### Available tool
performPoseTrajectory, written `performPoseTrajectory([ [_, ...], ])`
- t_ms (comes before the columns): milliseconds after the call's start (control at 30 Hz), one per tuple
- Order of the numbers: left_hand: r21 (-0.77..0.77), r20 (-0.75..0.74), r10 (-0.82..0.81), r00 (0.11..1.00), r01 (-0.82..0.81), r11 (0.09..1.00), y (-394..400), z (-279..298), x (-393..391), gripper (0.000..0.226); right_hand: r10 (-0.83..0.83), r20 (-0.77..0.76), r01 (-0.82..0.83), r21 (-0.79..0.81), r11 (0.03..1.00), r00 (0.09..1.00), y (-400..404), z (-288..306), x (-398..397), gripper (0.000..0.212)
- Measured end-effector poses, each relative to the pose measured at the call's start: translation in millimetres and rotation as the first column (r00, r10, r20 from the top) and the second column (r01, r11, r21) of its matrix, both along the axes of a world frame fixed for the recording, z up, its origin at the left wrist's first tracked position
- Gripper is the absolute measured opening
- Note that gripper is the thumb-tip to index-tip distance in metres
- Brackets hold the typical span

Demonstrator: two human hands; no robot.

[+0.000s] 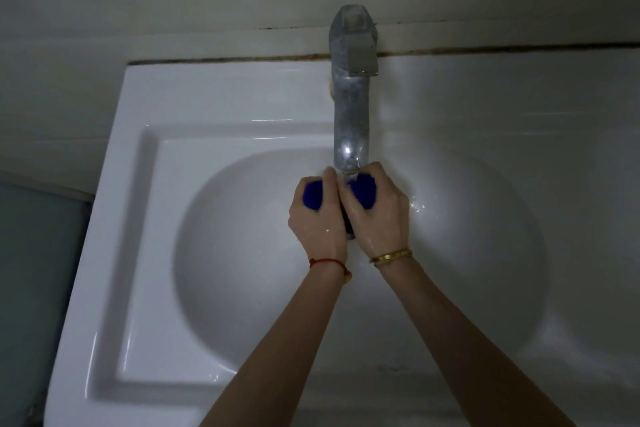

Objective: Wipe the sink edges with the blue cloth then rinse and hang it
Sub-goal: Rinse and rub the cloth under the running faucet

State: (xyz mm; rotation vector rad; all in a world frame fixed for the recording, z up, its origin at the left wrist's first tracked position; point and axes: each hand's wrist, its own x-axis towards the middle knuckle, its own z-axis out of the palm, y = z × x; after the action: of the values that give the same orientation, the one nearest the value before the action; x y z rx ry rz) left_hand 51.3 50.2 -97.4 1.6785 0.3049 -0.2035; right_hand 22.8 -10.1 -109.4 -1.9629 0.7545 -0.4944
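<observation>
Head view, dim light. Both hands meet over the basin of the white sink (114, 218), directly under the spout of the metal tap (351, 104). The blue cloth (362, 196) is bunched between them; blue shows at 12 o'clock of each fist, and a darker fold hangs down between the palms.

Left hand (317, 218): fingers closed around one end of the cloth. Right hand (379, 215): fingers closed around the other end. Knuckles touch or nearly touch.

A thin stream seems to fall from the spout onto the cloth; droplets glint on the basin wall at 3 o'clock of the right hand. Skin looks wet.

Judgement: rinse step. Holding it low in the bowl likely keeps splash inside. The paired fists suit wringing or rubbing. Hanging not yet done; no hook or rail visible.
</observation>
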Motion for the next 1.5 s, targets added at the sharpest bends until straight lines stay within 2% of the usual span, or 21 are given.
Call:
performPoseTrajectory([
  [100, -0.149, -0.164, 0.01, 0.986, -0.035, 0.988, 2, 3, 4, 0.035, 0.043, 0.044, -0.048, 0.142, 0.989, 0.998, 3, 7, -4, 0.049],
  [167, -0.199, -0.246, 0.003, 0.969, -0.053, 0.979, 3, 1, 8, 0.036, -0.042, 0.073, 0.017, 0.308, 0.951, 0.996, 7, 11, -4, 0.045],
  [233, -0.224, -0.224, -0.026, 0.974, -0.025, 0.974, 4, 0, 9, 0.032, -0.162, 0.047, 0.125, 0.447, 0.886, 0.986, 7, 7, -1, 0.027],
  [267, -0.224, -0.193, -0.039, 0.98, -0.006, 0.975, 4, 0, 8, 0.03, -0.173, 0.012, 0.147, 0.47, 0.87, 0.985, 6, 5, 1, 0.025],
  [367, -0.179, -0.096, -0.06, 0.994, 0.042, 0.983, 3, 0, 2, 0.02, -0.188, -0.076, 0.196, 0.587, 0.786, 0.979, 8, -3, 4, 0.054],
  [433, -0.141, -0.02, -0.08, 0.997, 0.077, 0.987, 2, -1, -2, 0.012, -0.246, -0.154, 0.286, 0.639, 0.714, 0.957, 10, -6, 6, 0.049],
  [467, -0.117, 0.033, -0.102, 0.994, 0.105, 0.988, 1, -1, -2, 0.007, -0.254, -0.191, 0.316, 0.642, 0.699, 0.948, 9, -8, 8, 0.039],
  [567, -0.058, 0.161, -0.166, 0.973, 0.178, 0.982, -1, -4, -2, 0.008, -0.233, -0.257, 0.346, 0.646, 0.681, 0.938, 7, -5, 16, 0.031],
  [633, -0.063, 0.184, -0.158, 0.97, 0.172, 0.983, -3, -5, -1, 0.008, -0.236, -0.273, 0.355, 0.572, 0.739, 0.933, 6, -1, 19, 0.029],
  [733, -0.103, 0.185, -0.094, 0.978, 0.115, 0.988, -5, -7, -2, 0.013, -0.276, -0.24, 0.359, 0.452, 0.817, 0.931, 6, 2, 21, 0.026],
  [867, -0.104, 0.162, -0.037, 0.986, 0.054, 0.993, -7, -15, 1, 0.022, -0.287, -0.215, 0.345, 0.324, 0.881, 0.934, 7, 0, 20, 0.036],
  [967, -0.076, 0.16, -0.009, 0.987, 0.021, 0.997, -7, -19, 4, 0.025, -0.289, -0.122, 0.313, 0.322, 0.893, 0.95, 9, 0, 17, 0.04],
  [1100, -0.019, 0.196, -0.049, 0.979, 0.054, 0.998, -7, -19, 10, 0.035, -0.295, -0.032, 0.292, 0.283, 0.914, 0.955, 10, -5, 15, 0.045],
  [1200, 0.024, 0.171, -0.073, 0.983, 0.07, 0.997, -8, -16, 16, 0.047, -0.264, 0.038, 0.251, 0.206, 0.946, 0.964, 10, -8, 12, 0.042],
  [1333, 0.047, 0.119, -0.056, 0.991, 0.051, 0.998, -9, -12, 16, 0.046, -0.162, 0.07, 0.155, 0.095, 0.983, 0.984, 8, -7, 4, 0.029],
  [1400, -0.026, 0.083, -0.057, 0.995, 0.059, 0.998, -8, -5, 9, 0.04, -0.126, 0.069, 0.119, 0.101, 0.988, 0.99, 8, -5, 1, 0.027],
  [1500, -0.178, -0.088, -0.089, 0.992, 0.072, 0.981, -6, 2, 7, 0.038, -0.079, 0.08, 0.061, 0.214, 0.975, 0.994, 10, 1, -3, 0.035],
])
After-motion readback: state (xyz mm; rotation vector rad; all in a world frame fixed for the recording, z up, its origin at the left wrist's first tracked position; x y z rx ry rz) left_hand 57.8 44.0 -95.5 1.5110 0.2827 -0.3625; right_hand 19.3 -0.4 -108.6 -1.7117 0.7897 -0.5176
